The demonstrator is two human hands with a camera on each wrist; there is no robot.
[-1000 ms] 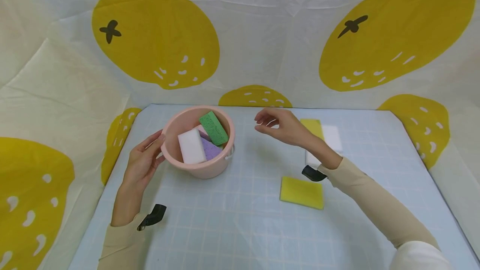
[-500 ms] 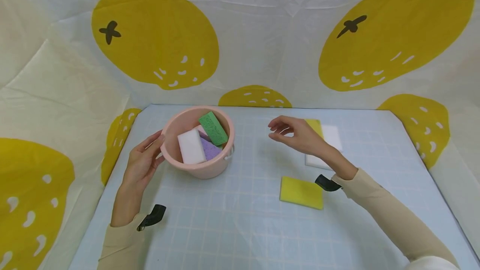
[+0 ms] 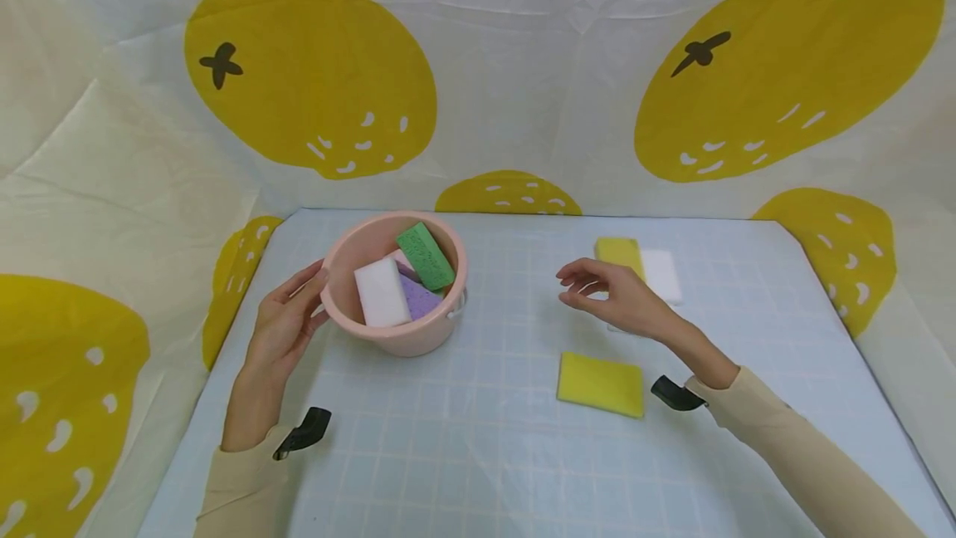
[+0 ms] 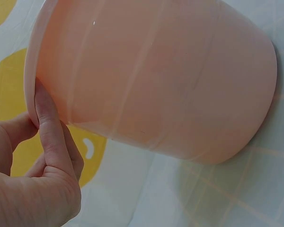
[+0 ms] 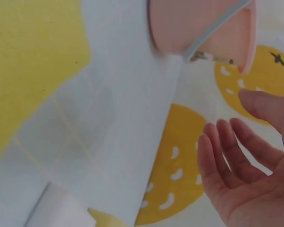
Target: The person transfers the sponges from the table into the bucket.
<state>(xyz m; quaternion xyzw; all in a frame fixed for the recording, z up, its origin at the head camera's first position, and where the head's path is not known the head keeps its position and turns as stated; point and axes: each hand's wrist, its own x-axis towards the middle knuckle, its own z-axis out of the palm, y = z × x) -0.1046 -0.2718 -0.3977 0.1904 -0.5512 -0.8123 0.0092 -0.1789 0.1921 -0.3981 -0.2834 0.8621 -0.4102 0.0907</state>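
Observation:
A pink bucket (image 3: 411,343) stands upright at the left of the table. In it lie a white sponge (image 3: 382,293), a purple sponge (image 3: 421,298) and a green sponge (image 3: 426,256); what lies under them is partly hidden. My left hand (image 3: 280,326) pinches the bucket's rim, thumb and fingers on either side of it, as the left wrist view shows. Nothing is in my right hand (image 3: 620,297), which hovers with loosely bent fingers. Below it a yellow sponge (image 3: 601,385) lies flat on the table; behind it are another yellow sponge (image 3: 618,251) and a white sponge (image 3: 661,276).
Another white piece lies mostly hidden under my right hand. The table (image 3: 448,463) has a pale blue grid cover. A fabric backdrop (image 3: 523,90) with big yellow fruit prints rises behind and at both sides. The bucket's pale handle (image 5: 217,28) hangs on its right side.
My right hand has drawn away from the bucket, to the right and nearer to me, over the loose sponges. The left hand, bucket and sponges have stayed put.

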